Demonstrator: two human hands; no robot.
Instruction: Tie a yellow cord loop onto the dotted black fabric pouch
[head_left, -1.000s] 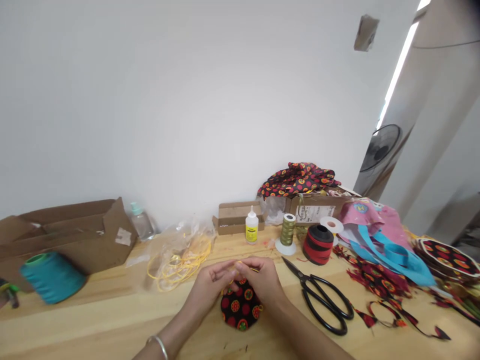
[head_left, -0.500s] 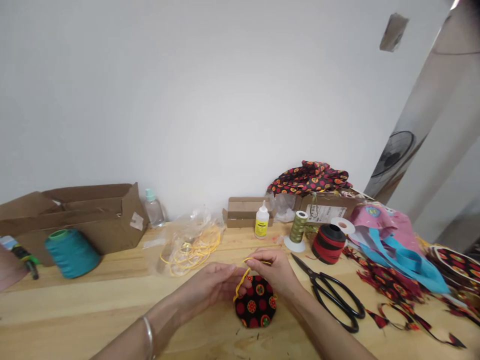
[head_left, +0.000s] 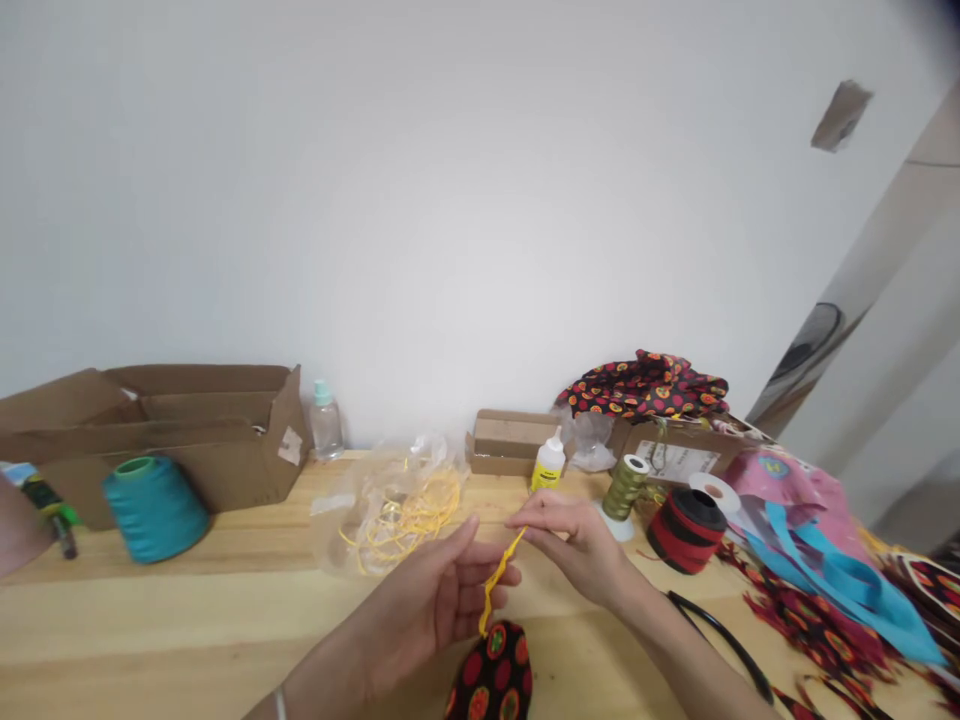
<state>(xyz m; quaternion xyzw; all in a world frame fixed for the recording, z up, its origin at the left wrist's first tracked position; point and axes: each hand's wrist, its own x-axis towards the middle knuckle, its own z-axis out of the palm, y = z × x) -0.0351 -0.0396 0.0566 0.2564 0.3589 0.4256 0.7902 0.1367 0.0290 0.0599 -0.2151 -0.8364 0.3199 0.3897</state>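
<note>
Between thumb and fingers, my right hand (head_left: pixel 574 540) pinches the end of a yellow cord (head_left: pixel 493 585). Below the cord is a small black fabric piece (head_left: pixel 491 675) with red and orange flower prints, its lower end cut off by the frame. Beside and behind the cord is my left hand (head_left: pixel 442 600), thumb and fingers apart and slightly curled, holding nothing that I can see. Black-handled scissors (head_left: pixel 721 634) lie partly hidden under my right forearm.
Yellow cord in a clear bag (head_left: pixel 405 515) lies ahead. A glue bottle (head_left: pixel 549 465), green thread spool (head_left: pixel 626 487) and red-black cone (head_left: pixel 686 530) stand beyond my right hand. Left are a teal cone (head_left: pixel 155 510) and cardboard box (head_left: pixel 247 470). Blue ribbon (head_left: pixel 855 580) lies right.
My right hand has drawn the cord up, and its strands now run straight together. The fabric piece has turned and sits lower in view. My left fingers have spread, and the view has shifted.
</note>
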